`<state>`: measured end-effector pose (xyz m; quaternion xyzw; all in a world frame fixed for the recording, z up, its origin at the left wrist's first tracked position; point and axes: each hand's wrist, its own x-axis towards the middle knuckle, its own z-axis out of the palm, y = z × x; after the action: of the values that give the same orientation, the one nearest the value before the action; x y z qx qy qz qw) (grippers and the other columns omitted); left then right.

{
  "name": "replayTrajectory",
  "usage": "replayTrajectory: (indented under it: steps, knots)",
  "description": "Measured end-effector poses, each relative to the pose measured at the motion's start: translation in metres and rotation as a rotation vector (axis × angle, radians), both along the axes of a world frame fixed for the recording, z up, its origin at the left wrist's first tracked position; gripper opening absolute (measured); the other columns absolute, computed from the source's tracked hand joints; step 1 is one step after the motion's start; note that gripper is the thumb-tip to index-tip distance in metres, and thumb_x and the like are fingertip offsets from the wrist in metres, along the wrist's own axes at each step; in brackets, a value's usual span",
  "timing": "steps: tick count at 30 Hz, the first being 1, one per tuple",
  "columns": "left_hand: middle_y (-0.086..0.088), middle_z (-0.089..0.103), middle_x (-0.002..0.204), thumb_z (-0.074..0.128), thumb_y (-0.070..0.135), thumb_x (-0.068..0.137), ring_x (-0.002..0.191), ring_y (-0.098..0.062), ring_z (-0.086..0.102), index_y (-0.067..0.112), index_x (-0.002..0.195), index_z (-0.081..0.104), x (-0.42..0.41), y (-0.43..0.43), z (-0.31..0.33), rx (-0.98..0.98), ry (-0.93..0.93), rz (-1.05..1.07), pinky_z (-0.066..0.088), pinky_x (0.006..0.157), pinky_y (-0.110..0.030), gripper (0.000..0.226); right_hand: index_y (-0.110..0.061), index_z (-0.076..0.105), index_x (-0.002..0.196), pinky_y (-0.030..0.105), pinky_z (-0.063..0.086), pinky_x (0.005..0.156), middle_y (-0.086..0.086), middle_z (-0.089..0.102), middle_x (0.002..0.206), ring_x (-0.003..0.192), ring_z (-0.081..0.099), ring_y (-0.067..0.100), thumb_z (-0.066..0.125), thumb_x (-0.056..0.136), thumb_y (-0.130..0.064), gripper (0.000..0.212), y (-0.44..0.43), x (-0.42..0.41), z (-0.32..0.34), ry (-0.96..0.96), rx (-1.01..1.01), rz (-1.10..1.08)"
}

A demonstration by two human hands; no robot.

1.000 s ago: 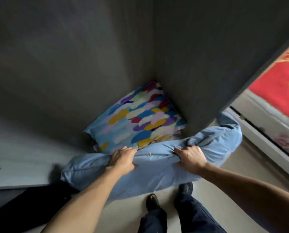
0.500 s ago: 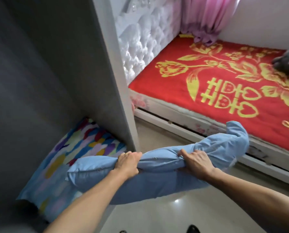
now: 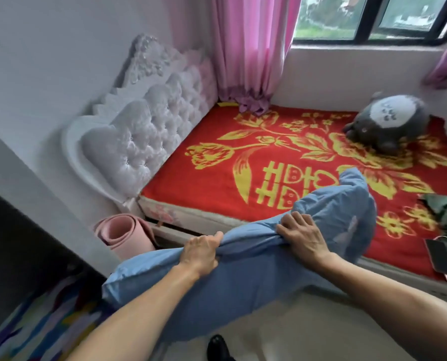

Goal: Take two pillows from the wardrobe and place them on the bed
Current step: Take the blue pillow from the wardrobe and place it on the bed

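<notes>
A light blue pillow point(image 3: 256, 277) hangs in front of me, gripped along its top edge by both hands. My left hand point(image 3: 201, 252) pinches it near the middle and my right hand point(image 3: 304, 235) holds it further right. The pillow's right end reaches over the near edge of the bed point(image 3: 206, 178), which has a red cover with yellow flowers. A second pillow with multicoloured dabs point(image 3: 40, 324) lies low at the bottom left inside the dark wardrobe point(image 3: 14, 243), partly hidden by my left arm.
A white tufted headboard point(image 3: 144, 131) stands at the bed's left. A rolled pink mat point(image 3: 121, 235) leans between wardrobe and bed. A grey plush toy point(image 3: 386, 121), dark clothing point(image 3: 446, 212) and a phone point(image 3: 441, 256) lie on the bed's right side. Pink curtains point(image 3: 248, 48) hang behind.
I have turned from the wardrobe toward the bed, carrying the blue pillow up and to the right in both hands. The patterned pillow stays in the wardrobe.
</notes>
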<state>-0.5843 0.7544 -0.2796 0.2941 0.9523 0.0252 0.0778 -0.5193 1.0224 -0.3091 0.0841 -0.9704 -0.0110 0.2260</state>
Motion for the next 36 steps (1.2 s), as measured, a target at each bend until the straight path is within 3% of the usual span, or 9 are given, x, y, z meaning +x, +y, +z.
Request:
replayTrajectory:
  steps: [4, 8, 19, 36]
  knots:
    - [-0.007, 0.068, 0.109, 0.058, 0.026, 0.082, 0.103, -0.035, 0.062, 0.022, 0.111, 0.046, -0.075, 0.027, -0.003, 0.004, 0.008, -0.039, 0.046, 0.08, -0.04, 0.032, -0.021, 0.061, 0.089, 0.034, 0.036, 0.079, 0.001, 0.066, 0.108, 0.096, 0.061, 0.022, 0.049, 0.076, -0.024, 0.018, 0.024, -0.066, -0.001, -0.1, -0.012, -0.047]
    - [-0.009, 0.068, 0.107, 0.06, 0.028, 0.082, 0.101, -0.036, 0.062, 0.02, 0.107, 0.044, -0.155, 0.046, 0.003, -0.008, 0.005, -0.07, 0.046, 0.079, -0.04, 0.031, -0.023, 0.057, 0.086, 0.031, 0.035, 0.079, -0.004, 0.069, 0.099, 0.086, 0.067, 0.017, 0.045, 0.078, -0.023, 0.014, 0.038, -0.136, 0.006, -0.161, -0.062, -0.063]
    - [-0.004, 0.069, 0.1, 0.058, 0.023, 0.08, 0.095, -0.033, 0.063, 0.021, 0.099, 0.044, -0.341, 0.079, 0.024, 0.006, 0.032, -0.131, 0.045, 0.073, -0.038, 0.025, -0.021, 0.061, 0.085, 0.03, 0.035, 0.083, -0.007, 0.071, 0.102, 0.092, 0.067, 0.014, 0.043, 0.078, -0.022, 0.02, 0.068, -0.307, 0.016, -0.115, -0.154, -0.086]
    - [-0.01, 0.069, 0.1, 0.058, 0.027, 0.08, 0.098, -0.038, 0.061, 0.02, 0.102, 0.046, -0.603, 0.09, 0.016, 0.0, -0.014, 0.111, 0.046, 0.074, -0.041, 0.027, -0.026, 0.052, 0.095, 0.031, 0.033, 0.091, -0.007, 0.069, 0.104, 0.103, 0.064, 0.014, 0.047, 0.072, -0.023, 0.023, 0.089, -0.642, -0.002, -0.286, -0.213, 0.061]
